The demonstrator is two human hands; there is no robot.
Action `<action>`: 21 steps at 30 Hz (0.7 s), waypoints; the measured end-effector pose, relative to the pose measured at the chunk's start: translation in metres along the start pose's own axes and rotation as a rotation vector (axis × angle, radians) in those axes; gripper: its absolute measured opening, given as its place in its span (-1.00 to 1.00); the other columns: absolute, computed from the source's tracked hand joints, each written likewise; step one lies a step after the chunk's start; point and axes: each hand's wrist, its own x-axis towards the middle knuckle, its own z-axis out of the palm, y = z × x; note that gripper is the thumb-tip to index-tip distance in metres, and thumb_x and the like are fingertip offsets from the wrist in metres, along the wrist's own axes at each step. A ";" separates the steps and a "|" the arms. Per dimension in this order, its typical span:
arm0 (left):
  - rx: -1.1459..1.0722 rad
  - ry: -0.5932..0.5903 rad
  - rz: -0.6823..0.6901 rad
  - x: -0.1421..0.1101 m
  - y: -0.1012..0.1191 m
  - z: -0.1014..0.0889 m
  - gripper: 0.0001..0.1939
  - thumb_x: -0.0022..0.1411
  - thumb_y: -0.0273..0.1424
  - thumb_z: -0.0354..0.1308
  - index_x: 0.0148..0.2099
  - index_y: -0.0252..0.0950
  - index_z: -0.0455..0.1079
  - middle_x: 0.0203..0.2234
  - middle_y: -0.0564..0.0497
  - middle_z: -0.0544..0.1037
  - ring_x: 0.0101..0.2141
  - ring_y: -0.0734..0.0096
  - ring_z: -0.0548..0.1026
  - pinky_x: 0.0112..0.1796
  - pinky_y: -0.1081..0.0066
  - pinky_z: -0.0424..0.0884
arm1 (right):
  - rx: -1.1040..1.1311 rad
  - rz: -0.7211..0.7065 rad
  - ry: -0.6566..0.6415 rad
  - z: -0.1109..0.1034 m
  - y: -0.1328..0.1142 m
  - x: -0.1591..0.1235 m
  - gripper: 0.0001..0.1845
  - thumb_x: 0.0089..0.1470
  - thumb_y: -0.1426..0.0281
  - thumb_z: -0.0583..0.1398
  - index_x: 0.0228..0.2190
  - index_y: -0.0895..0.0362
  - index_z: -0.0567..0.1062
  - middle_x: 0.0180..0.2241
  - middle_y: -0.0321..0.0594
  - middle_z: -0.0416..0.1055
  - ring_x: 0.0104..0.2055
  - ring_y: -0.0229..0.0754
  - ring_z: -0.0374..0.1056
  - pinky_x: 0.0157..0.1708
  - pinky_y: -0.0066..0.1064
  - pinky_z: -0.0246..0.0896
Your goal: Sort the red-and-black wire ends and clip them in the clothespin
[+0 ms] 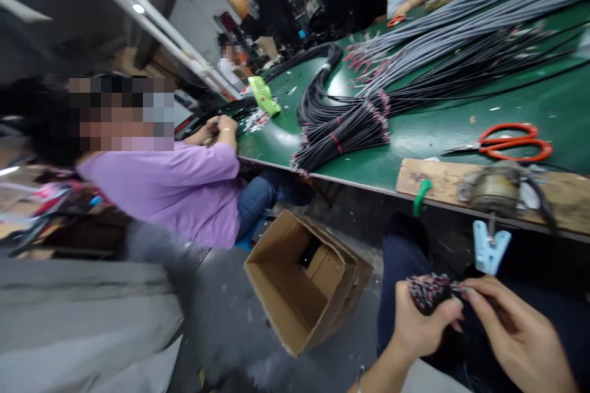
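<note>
In the lower right of the head view, my left hand [421, 325] is wrapped round a bundle of cables [429, 292], whose stripped ends with red and white wires point up. Close beside it, the thumb and fingers of my right hand [516, 325] pinch a wire end at the bundle's edge. The rest of the bundle is hidden below my hands. Just above them a light blue clothes peg [491, 249] hangs from a small motor [495, 187] on a wooden board [436, 178] at the table's edge. A green clip [421, 198] sits on that board.
Orange-handled scissors [516, 142] lie on the green table [428, 135] behind the board. Black cables [341, 129] and grey cables [442, 37] run across it. A cardboard box [295, 282] stands on the floor. A co-worker in a purple shirt [184, 184] sits left; another works across the table.
</note>
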 end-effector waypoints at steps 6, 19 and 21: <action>-0.077 0.028 -0.013 -0.003 -0.002 -0.016 -0.62 0.04 -0.16 0.39 -0.55 -0.36 0.42 -0.76 0.10 0.38 -0.70 0.55 0.29 -0.57 0.50 0.24 | 0.021 0.049 -0.101 0.009 -0.027 0.013 -0.86 0.26 0.37 0.17 -0.30 0.07 0.55 -0.30 -0.16 0.56 -0.26 -0.10 0.50 -0.26 -0.40 0.39; -0.184 0.103 -0.045 -0.010 -0.001 -0.013 -0.66 -0.07 -0.23 0.50 -0.47 -0.40 0.51 -0.68 0.08 0.45 -0.63 0.54 0.34 -0.54 0.54 0.25 | 0.176 -0.040 -0.030 0.006 -0.035 0.013 -0.86 0.14 0.48 0.28 -0.26 0.05 0.63 -0.36 -0.21 0.53 -0.38 -0.19 0.45 -0.36 -0.42 0.42; -0.164 0.120 -0.051 -0.011 -0.001 -0.012 -0.66 -0.07 -0.23 0.50 -0.50 -0.38 0.49 -0.69 0.08 0.45 -0.63 0.53 0.34 -0.53 0.52 0.27 | 0.125 -0.143 0.022 0.004 -0.035 0.012 -0.77 0.14 0.55 0.26 -0.20 0.04 0.61 -0.35 -0.22 0.55 -0.33 -0.17 0.47 -0.29 -0.38 0.41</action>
